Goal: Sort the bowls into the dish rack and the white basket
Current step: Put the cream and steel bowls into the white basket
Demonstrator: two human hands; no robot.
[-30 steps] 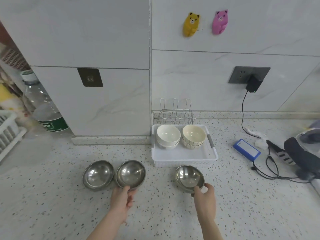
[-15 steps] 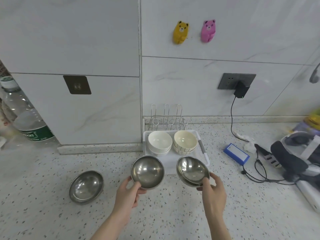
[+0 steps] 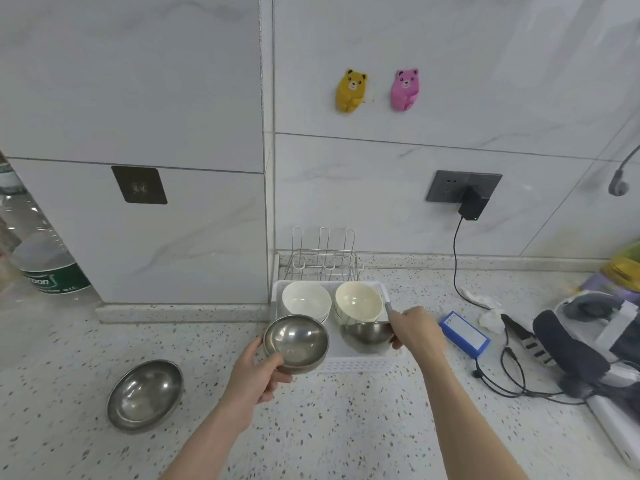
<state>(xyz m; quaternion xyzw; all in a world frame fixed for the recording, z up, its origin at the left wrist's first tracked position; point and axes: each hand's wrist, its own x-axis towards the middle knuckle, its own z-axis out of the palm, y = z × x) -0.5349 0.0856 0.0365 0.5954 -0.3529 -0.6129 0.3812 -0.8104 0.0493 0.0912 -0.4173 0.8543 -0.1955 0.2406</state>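
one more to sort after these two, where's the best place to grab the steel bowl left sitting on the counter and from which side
Take the round stainless steel bowl resting on the speckled counter by its thin rim, on the near right edge. It sits mouth up, tilted slightly, with open counter around it, so a grip with thumb inside and fingers under the curved outer wall fits. Both hands are full now, the left hand being closer.

Colours on the speckled worktop (image 3: 346,427)
Silver steel bowls (image 3: 144,393); white basket (image 3: 353,363); white bowl (image 3: 306,301); cream bowl (image 3: 358,303), apparently dark-lined outside; blue box (image 3: 465,334).
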